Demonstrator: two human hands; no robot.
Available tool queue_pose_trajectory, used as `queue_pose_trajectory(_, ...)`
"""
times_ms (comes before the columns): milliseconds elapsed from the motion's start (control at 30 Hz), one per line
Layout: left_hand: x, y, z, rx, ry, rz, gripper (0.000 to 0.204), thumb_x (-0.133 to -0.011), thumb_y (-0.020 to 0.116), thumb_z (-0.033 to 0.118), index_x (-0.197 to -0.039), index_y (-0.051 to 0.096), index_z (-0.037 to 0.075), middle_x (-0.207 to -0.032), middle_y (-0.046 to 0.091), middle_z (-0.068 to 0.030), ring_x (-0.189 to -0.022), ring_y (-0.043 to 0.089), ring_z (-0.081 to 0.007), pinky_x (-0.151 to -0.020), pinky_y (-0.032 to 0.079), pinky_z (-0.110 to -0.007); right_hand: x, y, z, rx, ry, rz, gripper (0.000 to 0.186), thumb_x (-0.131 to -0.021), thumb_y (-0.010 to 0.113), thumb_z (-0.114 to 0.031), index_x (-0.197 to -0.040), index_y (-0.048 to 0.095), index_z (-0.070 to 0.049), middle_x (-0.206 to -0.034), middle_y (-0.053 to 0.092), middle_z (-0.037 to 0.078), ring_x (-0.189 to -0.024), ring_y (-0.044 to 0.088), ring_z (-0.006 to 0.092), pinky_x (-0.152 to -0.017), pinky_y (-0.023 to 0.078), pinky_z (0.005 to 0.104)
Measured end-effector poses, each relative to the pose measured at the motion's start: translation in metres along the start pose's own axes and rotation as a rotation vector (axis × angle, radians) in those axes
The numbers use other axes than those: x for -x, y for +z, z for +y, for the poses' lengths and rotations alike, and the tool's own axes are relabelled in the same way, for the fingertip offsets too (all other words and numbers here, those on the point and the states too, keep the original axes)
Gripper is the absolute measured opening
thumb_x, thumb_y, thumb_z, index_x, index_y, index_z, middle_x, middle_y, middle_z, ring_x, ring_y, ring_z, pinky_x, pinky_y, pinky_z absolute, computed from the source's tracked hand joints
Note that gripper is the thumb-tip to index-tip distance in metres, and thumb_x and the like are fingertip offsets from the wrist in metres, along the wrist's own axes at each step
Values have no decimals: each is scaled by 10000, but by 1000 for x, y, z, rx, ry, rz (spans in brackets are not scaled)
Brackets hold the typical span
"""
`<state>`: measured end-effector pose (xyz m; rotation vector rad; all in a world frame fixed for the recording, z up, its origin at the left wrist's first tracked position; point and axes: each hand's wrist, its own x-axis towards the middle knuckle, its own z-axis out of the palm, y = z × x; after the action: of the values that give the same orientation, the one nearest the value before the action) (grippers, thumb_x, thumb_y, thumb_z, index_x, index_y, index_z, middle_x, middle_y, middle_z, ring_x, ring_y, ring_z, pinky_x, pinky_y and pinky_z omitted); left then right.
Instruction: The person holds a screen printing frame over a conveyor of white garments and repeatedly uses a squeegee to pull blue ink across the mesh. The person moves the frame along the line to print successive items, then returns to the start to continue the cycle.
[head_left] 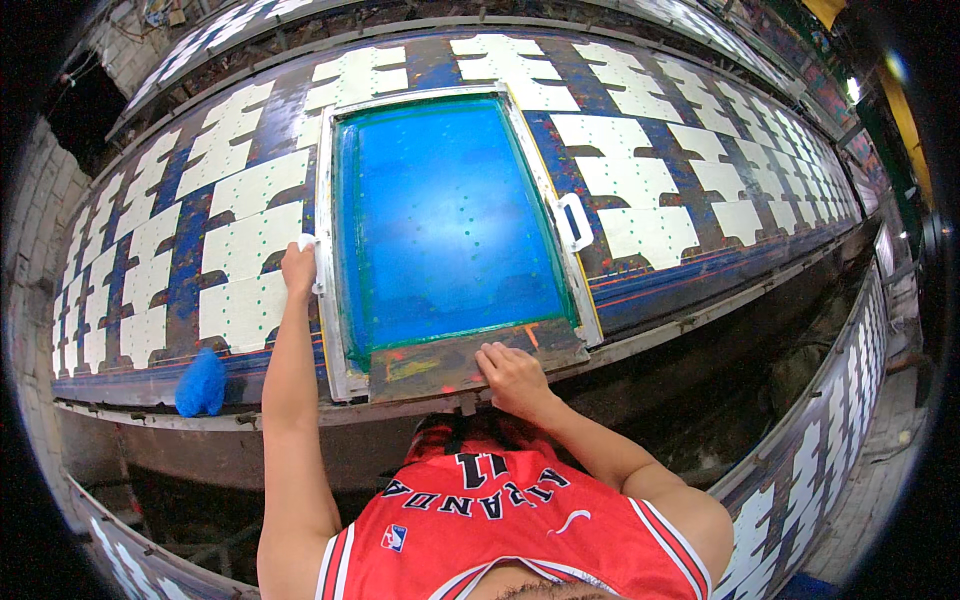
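Observation:
A screen-printing frame (327, 200) with a blue mesh (440, 220) lies on a long table over pale cut pieces. My left hand (298, 268) is closed round the white handle (307, 242) at the frame's left side. Across the near end of the frame runs a dark board (420, 372) stained with yellow, orange and red paint. My right hand (516, 377) is closed on this board, its fingers bent together and its thumb hidden. A second white handle (574, 222) on the frame's right side has no hand on it.
Rows of pale pieces with green dots (625, 170) cover the table (700, 285) to both sides. A crumpled blue bundle (201, 383) rests at the near left edge. Another table with pale pieces (805, 465) stands at the lower right. A brick wall (35, 240) is at the left.

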<state>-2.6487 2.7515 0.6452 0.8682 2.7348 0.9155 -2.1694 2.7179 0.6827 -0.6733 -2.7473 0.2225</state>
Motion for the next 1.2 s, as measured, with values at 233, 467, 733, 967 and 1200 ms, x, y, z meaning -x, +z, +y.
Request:
queue_pose_trajectory(233,15,1,9,-65,12,133,388,-909,638,331,-1053,648,-29,-1041,687,-293,-1004,651,-472,-877,494,-522,3,-32,80,-735,24,-322,707,-678,660,-35,-1369,523,12,-1438,522,245,-1336,509,372,-1142,393,427)
queue_pose_trajectory(467,10,8,3,-179,6,158,403,-882,662,346,-1047,656,-21,-1007,698,-277,-984,661,-457,-864,502,-524,-14,-27,242,-423,658,332,431,-873,667,-192,-1223,616,55,-1172,644,279,-1119,617,424,-964,492,451)
queue_pose_trajectory(733,8,6,1,-187,4,144,386,-869,676,321,-1039,659,-26,-1003,694,-275,-971,660,-454,-854,501,-518,-39,23,296,-488,781,261,426,-921,629,-249,-1259,614,10,-1046,702,265,-984,677,432,-888,515,487)
queue_pose_trajectory(967,10,4,5,-165,67,163,355,-872,674,286,-1015,656,-39,-997,694,-276,-965,659,-458,-849,498,-519,-40,31,300,-409,772,295,269,-910,582,-144,-1128,667,-11,-942,721,225,-914,694,405,-802,522,477)
queue_pose_trajectory(1200,12,3,7,-134,59,152,342,-875,671,275,-1005,657,-40,-977,691,-286,-945,663,-460,-842,501,-517,-48,8,291,-418,855,265,206,-876,614,-139,-1039,700,-50,-927,711,222,-902,676,428,-802,508,519)
